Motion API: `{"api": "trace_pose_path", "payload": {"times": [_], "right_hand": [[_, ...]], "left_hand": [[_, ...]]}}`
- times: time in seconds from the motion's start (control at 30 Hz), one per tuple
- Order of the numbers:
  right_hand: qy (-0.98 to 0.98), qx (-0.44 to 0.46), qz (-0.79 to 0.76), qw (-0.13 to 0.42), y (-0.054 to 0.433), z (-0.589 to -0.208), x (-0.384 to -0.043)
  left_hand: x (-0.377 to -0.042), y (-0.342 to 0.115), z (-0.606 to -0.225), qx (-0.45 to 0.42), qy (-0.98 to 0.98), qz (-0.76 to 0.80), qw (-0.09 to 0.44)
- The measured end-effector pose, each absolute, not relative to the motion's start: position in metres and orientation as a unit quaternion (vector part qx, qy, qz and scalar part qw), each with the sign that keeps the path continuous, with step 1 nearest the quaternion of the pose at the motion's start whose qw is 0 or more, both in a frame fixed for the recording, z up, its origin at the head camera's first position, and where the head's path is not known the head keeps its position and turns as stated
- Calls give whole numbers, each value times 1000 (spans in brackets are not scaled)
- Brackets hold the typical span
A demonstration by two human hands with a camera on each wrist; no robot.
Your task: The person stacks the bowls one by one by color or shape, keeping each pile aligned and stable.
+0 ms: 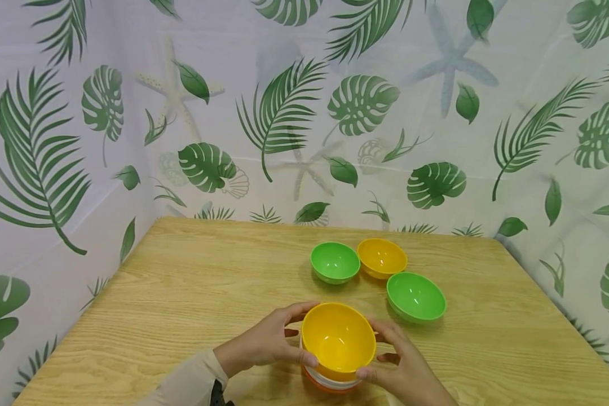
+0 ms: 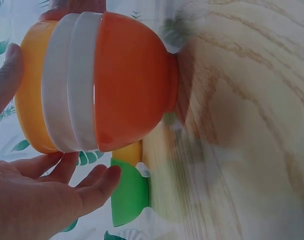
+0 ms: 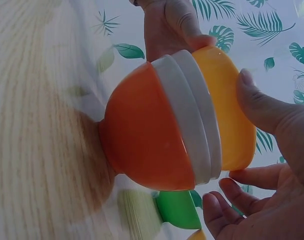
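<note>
A yellow bowl (image 1: 338, 341) tops a stack near the front of the table. Beneath it in the left wrist view come two white bowls (image 2: 81, 85), nested in an orange bowl (image 2: 134, 82) that stands on its foot on the wood. My left hand (image 1: 270, 339) holds the yellow bowl's left side, thumb at the near rim and fingers farther round. From the right, my right hand (image 1: 405, 361) grips the same bowl, its thumb on the near rim. In the right wrist view the yellow bowl (image 3: 224, 112) sits in the upper white bowl.
Behind the stack stand a green bowl (image 1: 335, 263) and another yellow bowl (image 1: 382, 258), side by side. A second green bowl (image 1: 416, 297) is nearer, to the right. The wooden table (image 1: 208, 270) meets a leaf-patterned cloth (image 1: 294, 186) at its back and sides.
</note>
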State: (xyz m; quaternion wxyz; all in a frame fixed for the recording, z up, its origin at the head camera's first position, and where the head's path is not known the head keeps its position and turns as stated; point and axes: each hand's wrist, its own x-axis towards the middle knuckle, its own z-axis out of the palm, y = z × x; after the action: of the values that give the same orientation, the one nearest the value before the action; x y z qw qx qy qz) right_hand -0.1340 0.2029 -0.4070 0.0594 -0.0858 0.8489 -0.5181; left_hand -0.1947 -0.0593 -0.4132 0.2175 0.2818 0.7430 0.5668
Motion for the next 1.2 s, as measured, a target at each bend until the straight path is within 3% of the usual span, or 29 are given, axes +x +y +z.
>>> {"api": "trace_pose_path", "payload": {"times": [0.47, 0.8, 1.2], "right_hand": [[844, -103, -523, 66, 205, -417, -133], [835, -84, -534, 99, 206, -417, -134], [843, -80, -524, 92, 206, -414, -134]], "left_hand": [[-189, -61, -415, 280, 766, 536, 217], [-188, -61, -411, 281, 772, 518, 239], [-191, -62, -413, 283, 755, 531, 261]]}}
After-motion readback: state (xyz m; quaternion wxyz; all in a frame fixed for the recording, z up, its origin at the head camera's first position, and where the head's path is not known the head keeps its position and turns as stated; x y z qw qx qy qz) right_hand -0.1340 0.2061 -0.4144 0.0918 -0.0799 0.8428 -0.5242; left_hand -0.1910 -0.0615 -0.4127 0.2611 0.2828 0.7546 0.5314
